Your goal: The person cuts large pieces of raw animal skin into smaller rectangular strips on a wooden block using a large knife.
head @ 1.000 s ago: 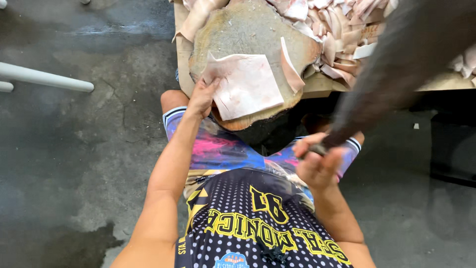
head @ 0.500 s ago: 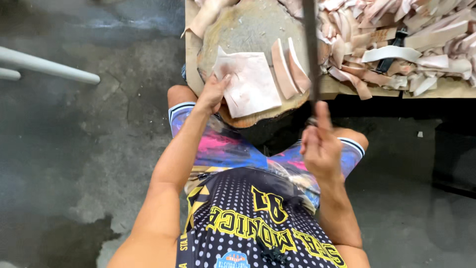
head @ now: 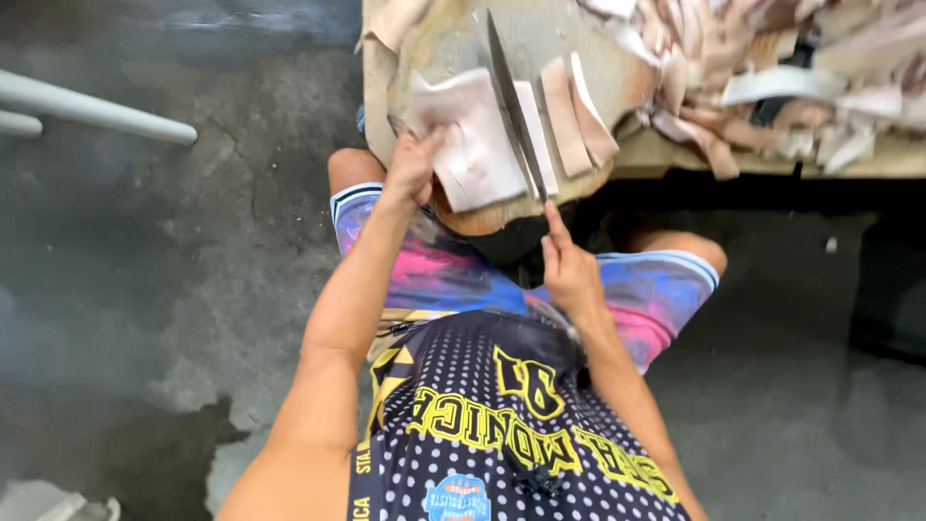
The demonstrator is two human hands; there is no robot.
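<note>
we are in the middle of slicing a pale slab of hide or skin (head: 477,145) into strips on the round wooden chopping block (head: 434,43), which sits at the near edge of the table (head: 868,164). the long knife (head: 511,101) lies with its blade down across the right part of the slab, tip pointing away from us, so the cut looks under way, not finished. two or three cut strips (head: 574,121) already stand just beside the blade on its right, and a big heap of strips (head: 762,68) covers the table farther right.

our left hand (head: 413,166) presses on the slab's near left corner, fingers bent and thumb spread, pinning it flat; it holds the slab down and does not lift it. the left forearm runs straight up from the lap. our right hand (head: 571,270) is clenched around the knife handle, forefinger stretched along it toward the blade, wrist low near the block's edge, elbow tucked by the jersey.

as we judge it, the next move calls for drawing the blade cleanly through, keeping the strip even, and keeping the left fingers well apart from the edge. the slab must stay pinned or it may slide on the block.
</note>
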